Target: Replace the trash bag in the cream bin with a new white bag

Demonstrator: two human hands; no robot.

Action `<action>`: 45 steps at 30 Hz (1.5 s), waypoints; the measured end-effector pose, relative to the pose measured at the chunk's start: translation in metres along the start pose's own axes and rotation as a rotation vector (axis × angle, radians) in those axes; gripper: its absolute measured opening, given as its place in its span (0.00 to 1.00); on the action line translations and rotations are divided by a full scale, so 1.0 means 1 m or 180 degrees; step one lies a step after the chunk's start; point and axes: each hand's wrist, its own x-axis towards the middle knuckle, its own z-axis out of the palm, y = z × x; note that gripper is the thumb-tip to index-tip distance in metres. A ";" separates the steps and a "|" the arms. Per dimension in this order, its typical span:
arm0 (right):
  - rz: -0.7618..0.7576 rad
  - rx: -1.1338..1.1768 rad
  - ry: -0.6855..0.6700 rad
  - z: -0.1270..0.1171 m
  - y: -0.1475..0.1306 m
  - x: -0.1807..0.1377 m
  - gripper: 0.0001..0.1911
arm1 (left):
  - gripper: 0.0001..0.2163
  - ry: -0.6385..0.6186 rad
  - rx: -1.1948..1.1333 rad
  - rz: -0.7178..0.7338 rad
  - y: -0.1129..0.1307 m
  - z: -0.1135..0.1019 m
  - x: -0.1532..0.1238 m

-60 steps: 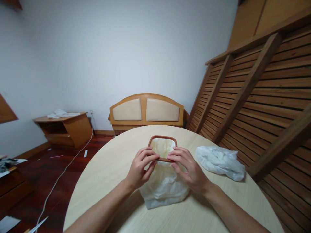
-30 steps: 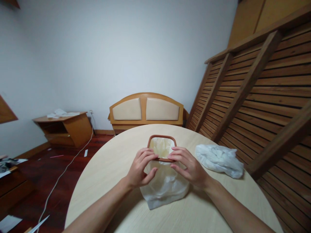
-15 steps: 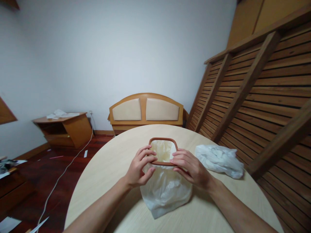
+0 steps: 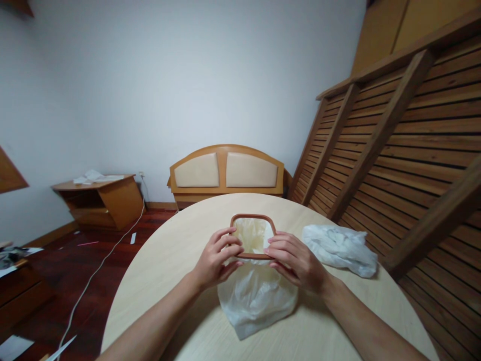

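In the middle of the table, a brown rounded-rectangular bin rim (image 4: 251, 255) encircles the mouth of a white translucent plastic bag (image 4: 259, 306). The bag lines the inside and spreads out below the rim's near side onto the table; whatever body stands beneath is hidden. My left hand (image 4: 218, 258) grips the rim's left side, fingertips over the edge and thumb below. On the right side, my right hand (image 4: 295, 258) holds the rim the same way, with its fingertips inside the opening.
Crumpled white plastic (image 4: 340, 248) lies on the round table (image 4: 169, 255), right of my right hand. A slatted wooden frame (image 4: 394, 145) leans along the right. Beyond stand a headboard (image 4: 225, 170) and a low cabinet (image 4: 124, 200). A cable (image 4: 90, 281) crosses the floor at left.
My left thumb has moved in closer under the rim, and the left fingers have shifted slightly. My right hand, the rim and the bag are nearly unchanged.
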 end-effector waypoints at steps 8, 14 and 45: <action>0.0189 0.0087 -0.0045 -0.004 0.008 -0.011 0.29 | 0.13 0.0053 -0.0004 0.0283 0.010 0.002 0.003; 0.0222 0.0134 -0.0228 -0.004 0.014 -0.014 0.29 | 0.26 -0.0062 -0.0366 0.0116 0.003 0.000 0.000; 0.1192 0.1054 -0.0504 -0.001 0.017 -0.023 0.52 | 0.43 -0.0299 -0.1687 -0.0866 -0.008 0.015 -0.014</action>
